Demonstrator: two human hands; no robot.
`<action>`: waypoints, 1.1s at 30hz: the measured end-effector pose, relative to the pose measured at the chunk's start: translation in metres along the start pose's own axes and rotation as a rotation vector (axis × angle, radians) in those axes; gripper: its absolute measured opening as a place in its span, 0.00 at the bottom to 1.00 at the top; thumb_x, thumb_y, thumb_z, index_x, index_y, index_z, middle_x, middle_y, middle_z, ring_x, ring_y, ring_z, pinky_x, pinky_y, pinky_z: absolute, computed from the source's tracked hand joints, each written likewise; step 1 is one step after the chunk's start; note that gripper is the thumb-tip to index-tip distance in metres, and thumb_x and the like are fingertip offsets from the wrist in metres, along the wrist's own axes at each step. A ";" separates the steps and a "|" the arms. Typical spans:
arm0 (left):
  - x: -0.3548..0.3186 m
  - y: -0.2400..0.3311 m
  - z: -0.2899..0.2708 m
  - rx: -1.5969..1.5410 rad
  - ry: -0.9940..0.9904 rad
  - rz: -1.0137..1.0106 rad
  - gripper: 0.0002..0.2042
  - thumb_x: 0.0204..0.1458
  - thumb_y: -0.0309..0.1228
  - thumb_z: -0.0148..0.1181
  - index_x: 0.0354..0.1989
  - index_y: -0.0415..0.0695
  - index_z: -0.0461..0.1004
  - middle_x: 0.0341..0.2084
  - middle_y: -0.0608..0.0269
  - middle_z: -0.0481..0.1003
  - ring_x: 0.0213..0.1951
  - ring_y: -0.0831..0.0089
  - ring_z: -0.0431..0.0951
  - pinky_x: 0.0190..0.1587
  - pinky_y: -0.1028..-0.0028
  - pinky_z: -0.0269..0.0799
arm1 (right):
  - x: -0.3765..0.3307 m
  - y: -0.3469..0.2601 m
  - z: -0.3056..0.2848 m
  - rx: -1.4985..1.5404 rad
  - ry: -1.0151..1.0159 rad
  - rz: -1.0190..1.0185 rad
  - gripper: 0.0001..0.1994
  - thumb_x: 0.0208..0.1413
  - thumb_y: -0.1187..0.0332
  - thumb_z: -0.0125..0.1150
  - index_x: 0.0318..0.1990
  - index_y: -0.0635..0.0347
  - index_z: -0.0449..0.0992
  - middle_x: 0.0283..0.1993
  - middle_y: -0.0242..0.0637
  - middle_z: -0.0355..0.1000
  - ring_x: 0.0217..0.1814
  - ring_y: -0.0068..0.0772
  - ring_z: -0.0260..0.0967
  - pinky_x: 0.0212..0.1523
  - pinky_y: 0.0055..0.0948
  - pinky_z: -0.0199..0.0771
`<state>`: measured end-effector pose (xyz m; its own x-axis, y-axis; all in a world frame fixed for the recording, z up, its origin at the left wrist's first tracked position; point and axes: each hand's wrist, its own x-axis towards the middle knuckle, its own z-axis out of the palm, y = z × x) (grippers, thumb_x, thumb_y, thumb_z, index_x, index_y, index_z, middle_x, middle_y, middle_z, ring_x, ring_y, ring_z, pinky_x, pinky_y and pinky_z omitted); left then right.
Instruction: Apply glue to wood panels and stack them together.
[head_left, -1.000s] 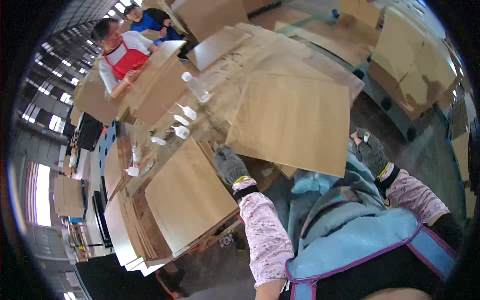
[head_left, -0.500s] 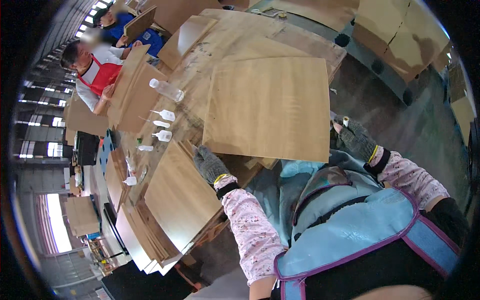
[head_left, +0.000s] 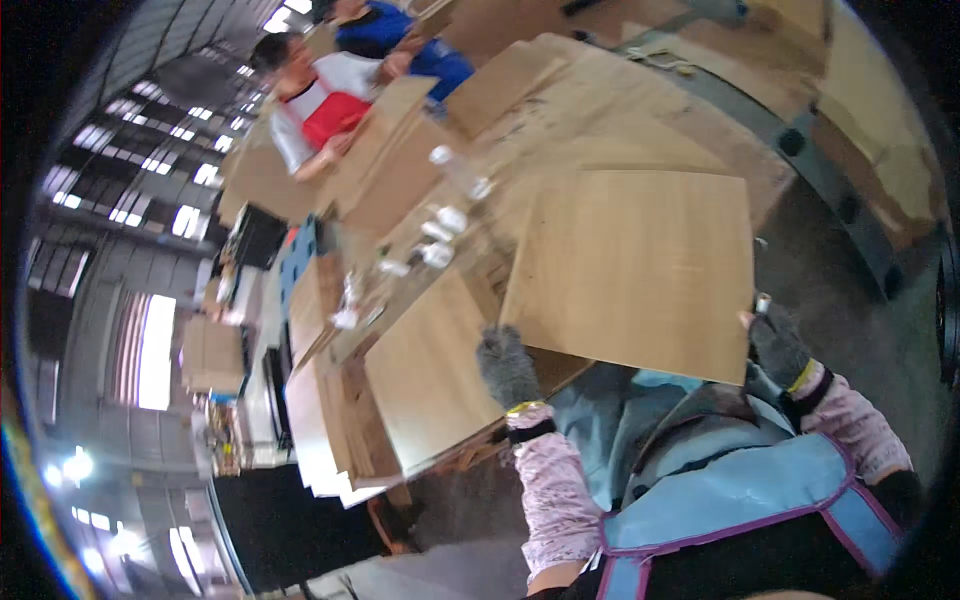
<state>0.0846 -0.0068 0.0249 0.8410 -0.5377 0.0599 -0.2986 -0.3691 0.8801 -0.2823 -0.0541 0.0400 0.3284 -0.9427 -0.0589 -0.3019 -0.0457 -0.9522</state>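
A large, pale wooden panel [head_left: 635, 270] lies partly on the worktable, its near edge reaching over the table's edge toward my lap. At its near left corner, my gloved left hand [head_left: 507, 368] is closed on the edge, though the fingertips are blurred. My gloved right hand [head_left: 780, 345] is beside the panel's right edge, its fingers curled round a small white cylindrical thing [head_left: 763, 302] that sticks up between them. Left of my left hand lies another wooden panel [head_left: 425, 375], on a stack at the table's near side.
Several small white squeeze bottles [head_left: 437, 255] and a clear plastic bottle [head_left: 460, 172] are on the worktable [head_left: 600, 110]. More stacked boards [head_left: 350, 425] lie at the left. Across the table, a person in a red apron [head_left: 330, 115] handles boards near another person in blue [head_left: 375, 30].
The view has swung left, so the scene sits farther right and lower, with some blur. Both hands keep nearly the same places at the panel.
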 end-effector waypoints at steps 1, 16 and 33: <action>-0.007 0.005 -0.012 0.005 0.036 0.003 0.18 0.56 0.40 0.53 0.42 0.34 0.70 0.26 0.60 0.71 0.27 0.69 0.70 0.29 0.67 0.69 | -0.001 0.000 -0.002 0.041 0.009 0.028 0.18 0.59 0.68 0.49 0.56 0.64 0.62 0.49 0.44 0.69 0.51 0.37 0.67 0.52 0.34 0.65; -0.098 -0.177 -0.241 -0.660 0.693 -0.163 0.20 0.52 0.26 0.53 0.54 0.39 0.61 0.30 0.62 0.70 0.31 0.69 0.72 0.32 0.71 0.72 | 0.069 -0.061 0.227 -0.330 -0.728 -0.360 0.19 0.52 0.53 0.53 0.33 0.64 0.71 0.36 0.56 0.71 0.41 0.57 0.68 0.40 0.45 0.68; -0.035 -0.151 -0.211 -0.453 0.706 -0.387 0.28 0.53 0.34 0.57 0.59 0.34 0.55 0.51 0.46 0.65 0.45 0.59 0.71 0.45 0.65 0.73 | 0.070 0.002 0.356 -0.239 -0.471 -0.274 0.15 0.43 0.60 0.61 0.33 0.61 0.70 0.32 0.52 0.71 0.33 0.56 0.70 0.33 0.47 0.68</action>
<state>0.1952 0.2275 -0.0105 0.9698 0.2035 -0.1342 0.1402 -0.0151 0.9900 0.0587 -0.0029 -0.0727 0.7679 -0.6405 0.0008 -0.3257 -0.3915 -0.8606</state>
